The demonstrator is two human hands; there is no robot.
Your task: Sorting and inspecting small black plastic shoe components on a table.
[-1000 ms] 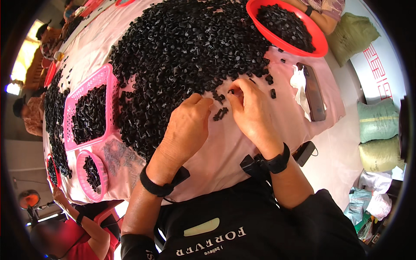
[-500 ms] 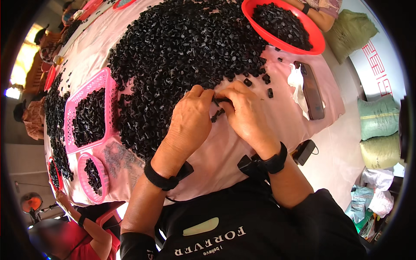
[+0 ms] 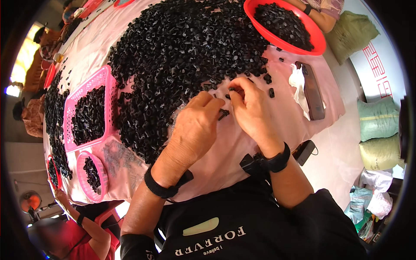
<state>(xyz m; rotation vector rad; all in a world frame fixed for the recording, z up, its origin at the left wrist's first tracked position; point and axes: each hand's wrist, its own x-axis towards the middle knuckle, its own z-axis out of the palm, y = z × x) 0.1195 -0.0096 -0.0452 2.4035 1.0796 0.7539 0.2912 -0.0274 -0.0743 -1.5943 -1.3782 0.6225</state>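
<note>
Since a half second ago, both hands have been drawn slightly apart at the edge of the heap. The left hand point(image 3: 195, 128) is curled, its fingertips pressed together on a small black plastic piece point(image 3: 223, 114) held just above the pink tablecloth point(image 3: 277, 117). The right hand point(image 3: 251, 110), just beside it, is bent at the knuckles, and another small black piece point(image 3: 232, 89) is pinched between its thumb and forefinger at the rim of the pile. Black bands are worn on both wrists. Directly beyond the fingertips, the great heap of black plastic pieces point(image 3: 182, 47) is spread across the table. A few loose pieces point(image 3: 271, 92) are scattered just right of the right hand. Farther right, a dark phone point(image 3: 313, 91) is laid beside a white crumpled tissue point(image 3: 297, 82). A red round basin point(image 3: 299, 41), filled with the same pieces, is set beyond the right hand. Well to the left of the left hand, a pink square basket point(image 3: 89, 84) and a pink round basket point(image 3: 84, 162) are likewise partly filled.
</note>
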